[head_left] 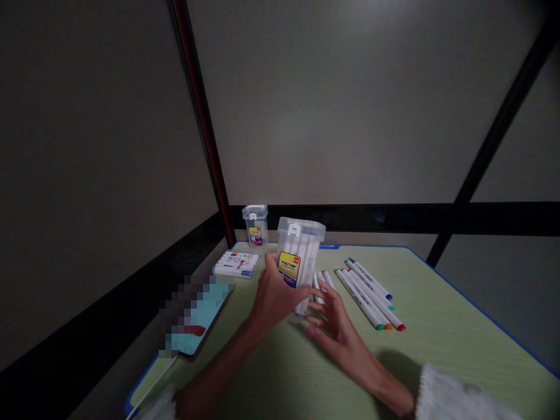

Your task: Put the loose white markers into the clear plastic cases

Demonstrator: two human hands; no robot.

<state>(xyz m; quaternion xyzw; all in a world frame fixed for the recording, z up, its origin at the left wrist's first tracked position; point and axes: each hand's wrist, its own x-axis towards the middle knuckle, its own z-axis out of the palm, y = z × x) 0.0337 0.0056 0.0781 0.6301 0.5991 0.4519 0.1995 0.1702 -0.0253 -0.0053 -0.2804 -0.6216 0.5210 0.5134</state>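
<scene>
My left hand [273, 300] is wrapped round a clear plastic marker box [301, 256] with a yellow label, holding it tilted above the green table [437, 350]. White markers fill the box. My right hand [335, 321] sits just right of the box's lower end, fingers spread and touching its base. Behind my right hand lie a few white markers [322, 281] on the table, partly hidden.
Several markers with coloured caps [370, 294] lie in a row to the right. A second clear box [255, 225] stands at the back left, a flat pack of markers [236, 263] in front of it. A blurred phone-like slab [199, 318] lies at the left edge.
</scene>
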